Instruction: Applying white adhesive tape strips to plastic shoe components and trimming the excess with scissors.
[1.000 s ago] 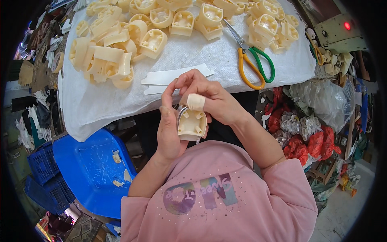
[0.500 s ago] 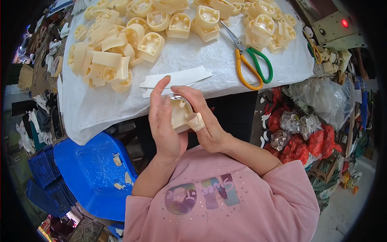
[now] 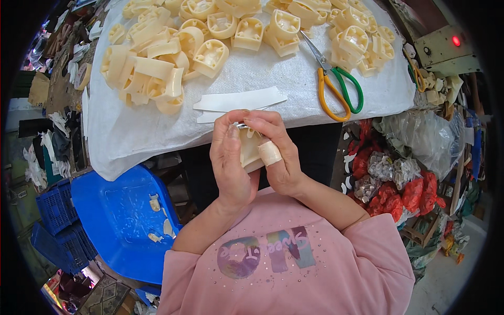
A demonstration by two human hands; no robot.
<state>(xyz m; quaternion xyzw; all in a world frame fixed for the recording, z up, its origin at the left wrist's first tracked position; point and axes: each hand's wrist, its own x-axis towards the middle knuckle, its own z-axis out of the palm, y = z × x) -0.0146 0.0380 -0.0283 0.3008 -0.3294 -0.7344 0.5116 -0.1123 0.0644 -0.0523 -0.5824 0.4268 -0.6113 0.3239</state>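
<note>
A cream piece (image 3: pixel 250 152) is sitting between two cupped palms, just short of the white-covered table (image 3: pixel 126 139)!

The left hand (image 3: pixel 230 165) is clamping it from nine o'clock, the right hand (image 3: pixel 286 167) from three; fingers seem to be working the silvery edge (image 3: pixel 242 126) at twelve. Next, I'd judge, is calling for steady, even pressure. Beyond, white strips (image 3: pixel 241 98) are lying at twelve, scissors (image 3: pixel 324 86) at two.
</note>
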